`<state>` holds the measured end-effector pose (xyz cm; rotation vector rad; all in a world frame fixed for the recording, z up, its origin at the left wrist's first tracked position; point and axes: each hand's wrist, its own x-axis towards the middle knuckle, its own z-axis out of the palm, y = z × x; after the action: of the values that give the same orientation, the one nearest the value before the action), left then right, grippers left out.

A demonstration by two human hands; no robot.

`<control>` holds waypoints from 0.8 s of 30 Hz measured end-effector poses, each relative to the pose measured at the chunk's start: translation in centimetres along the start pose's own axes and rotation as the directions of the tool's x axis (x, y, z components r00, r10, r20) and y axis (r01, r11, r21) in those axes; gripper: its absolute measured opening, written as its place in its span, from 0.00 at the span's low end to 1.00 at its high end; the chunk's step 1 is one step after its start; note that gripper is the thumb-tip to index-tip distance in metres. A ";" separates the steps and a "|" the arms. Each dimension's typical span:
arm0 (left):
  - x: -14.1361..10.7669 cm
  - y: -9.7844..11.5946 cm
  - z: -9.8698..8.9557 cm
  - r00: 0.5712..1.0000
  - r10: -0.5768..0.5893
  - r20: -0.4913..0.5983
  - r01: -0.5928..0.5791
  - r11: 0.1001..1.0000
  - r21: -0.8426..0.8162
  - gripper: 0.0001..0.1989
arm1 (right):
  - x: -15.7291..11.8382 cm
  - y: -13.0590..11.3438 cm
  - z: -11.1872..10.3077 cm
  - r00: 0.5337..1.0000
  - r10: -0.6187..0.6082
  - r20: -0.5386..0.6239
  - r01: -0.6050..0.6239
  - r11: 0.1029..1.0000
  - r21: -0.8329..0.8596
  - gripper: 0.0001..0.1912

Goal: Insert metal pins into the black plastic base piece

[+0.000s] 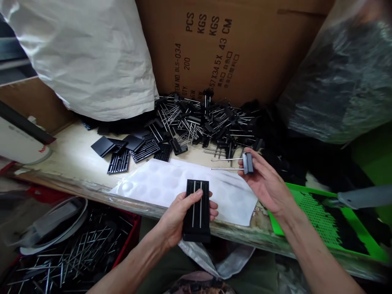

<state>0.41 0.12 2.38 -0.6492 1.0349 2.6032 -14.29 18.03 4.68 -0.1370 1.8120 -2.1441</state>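
My left hand [180, 212] is wrapped round a black plastic holder [190, 230], its thumb lying on two thin metal rods set lengthwise in the grooved face. A little higher to the right, my right hand [266, 179] pinches a small black block with two metal prongs [248, 163]. Its prongs point left, apart from the holder. Behind my hands, a tangled heap of similar pronged pieces [196, 122] covers the back of the table. Several black grooved plates [145, 149] lie to the left of that heap.
A white padded sheet [159, 183] lies on the table [73, 159]. A cardboard box [245, 24] stands behind, between a white sack [92, 53] and a clear plastic bag [339, 81]. The green tray [278, 224] is at right; a red crate [130, 234] of rods is at lower left.
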 end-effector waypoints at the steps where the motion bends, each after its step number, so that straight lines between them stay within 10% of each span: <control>1: -0.1 0.0 0.0 1.000 -0.001 -0.002 0.001 1.000 0.001 0.20 | -0.1 0.5 -0.3 1.000 -0.009 -0.020 0.008 0.999 -0.037 0.25; 4: -0.3 0.0 0.3 1.000 0.000 -0.003 0.000 1.000 0.009 0.21 | -0.1 2.1 -1.0 0.979 -0.194 -0.068 0.144 0.882 -0.449 0.27; 9: -0.9 0.1 0.6 0.999 -0.050 0.016 0.050 0.999 0.003 0.29 | 0.3 2.8 -2.4 0.819 -0.570 0.067 0.339 0.386 -0.858 0.22; 12: -1.0 0.0 0.5 0.992 -0.117 0.043 0.119 0.992 -0.046 0.37 | 0.2 1.3 -2.5 0.760 -0.642 -0.099 0.373 0.557 -0.742 0.19; 14: -0.9 -0.2 0.5 0.989 -0.142 0.053 0.145 0.987 -0.069 0.40 | -0.5 0.1 -1.7 0.805 -0.582 -0.113 0.448 0.721 -0.528 0.18; 17: -0.7 -0.6 0.6 0.982 -0.177 0.066 0.182 0.980 -0.074 0.42 | -2.0 -0.6 0.4 0.898 -0.412 0.153 0.440 0.830 -0.343 0.15; 24: -0.6 -1.1 0.8 0.979 -0.190 0.072 0.192 0.981 -0.023 0.43 | -3.0 1.5 2.4 0.876 -0.253 0.410 0.412 0.835 -0.364 0.15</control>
<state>1.12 1.40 2.55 -0.6274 0.8698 2.4602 -10.47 16.48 4.09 -0.9537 2.1345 -1.7078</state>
